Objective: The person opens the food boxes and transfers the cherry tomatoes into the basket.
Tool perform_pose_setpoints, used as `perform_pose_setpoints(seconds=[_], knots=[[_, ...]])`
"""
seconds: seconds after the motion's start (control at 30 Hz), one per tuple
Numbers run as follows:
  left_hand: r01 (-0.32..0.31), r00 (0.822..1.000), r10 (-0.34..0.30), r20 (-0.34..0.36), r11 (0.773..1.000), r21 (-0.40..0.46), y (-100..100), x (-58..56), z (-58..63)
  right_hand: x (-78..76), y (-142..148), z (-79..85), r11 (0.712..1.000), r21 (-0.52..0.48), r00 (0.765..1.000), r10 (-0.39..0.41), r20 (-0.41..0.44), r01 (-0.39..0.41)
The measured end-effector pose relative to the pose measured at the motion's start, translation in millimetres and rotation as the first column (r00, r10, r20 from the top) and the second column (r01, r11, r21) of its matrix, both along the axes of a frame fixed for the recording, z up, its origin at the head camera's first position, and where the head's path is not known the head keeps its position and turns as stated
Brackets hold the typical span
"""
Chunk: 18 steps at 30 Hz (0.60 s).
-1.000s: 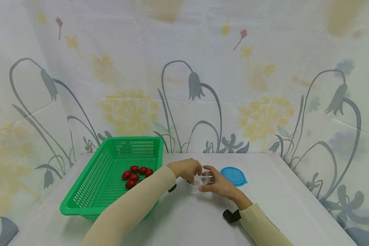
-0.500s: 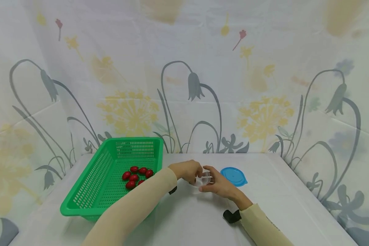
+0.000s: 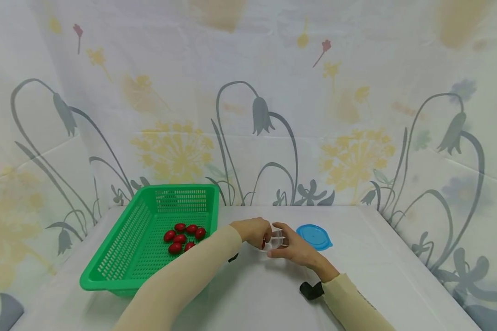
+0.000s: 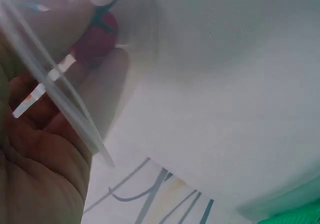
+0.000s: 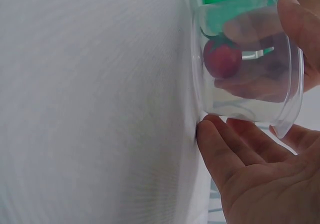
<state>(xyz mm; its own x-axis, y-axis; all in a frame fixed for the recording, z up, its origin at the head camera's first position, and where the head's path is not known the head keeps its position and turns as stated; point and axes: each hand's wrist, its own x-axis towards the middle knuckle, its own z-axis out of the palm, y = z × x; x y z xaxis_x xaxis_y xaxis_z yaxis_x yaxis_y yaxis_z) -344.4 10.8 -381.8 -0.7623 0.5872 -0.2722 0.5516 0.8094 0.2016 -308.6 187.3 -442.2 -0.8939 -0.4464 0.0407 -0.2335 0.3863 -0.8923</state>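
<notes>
My left hand [image 3: 253,231] reaches into a small clear plastic container [image 5: 250,111] from the basket side. Inside it, thumb and fingers pinch a red cherry tomato [image 5: 222,58] with a green stem; the fruit sits close to the container's base. Through the cloudy wall in the left wrist view, the same tomato [image 4: 97,41] shows between the fingertips [image 4: 112,71]. Curved round the container's right side, my right hand [image 3: 296,248] steadies it on the table. From the head view, the left hand covers much of the container, and only a bit of red shows.
A green slatted basket [image 3: 107,281] stands at left with several red cherry tomatoes [image 3: 179,239] in it. Behind the right hand lies a round blue lid [image 3: 314,236]. A white cloth covers the table [image 3: 248,294], and a flower-printed curtain [image 3: 356,59] hangs behind.
My left hand has shifted slightly right and nearer inside the container, and a spot of red now shows beneath its fingers. The right hand, basket and lid have stayed put.
</notes>
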Motion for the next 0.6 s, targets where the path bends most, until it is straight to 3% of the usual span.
perform_pose_setpoints(seconds=[0.2,0.6], knots=[[0.0,1.0,0.0,0.01,1.0,0.005,0.7,1.0,-3.5,0.0,-0.4,0.9,1.0,-0.004,1.0,0.002,0.021,-0.002],[0.006,1.0,-0.006,0.015,0.999,0.035,0.6,-2.4,0.9,0.5,-0.7,0.5,1.0,-0.002,1.0,-0.011,0.012,0.011]])
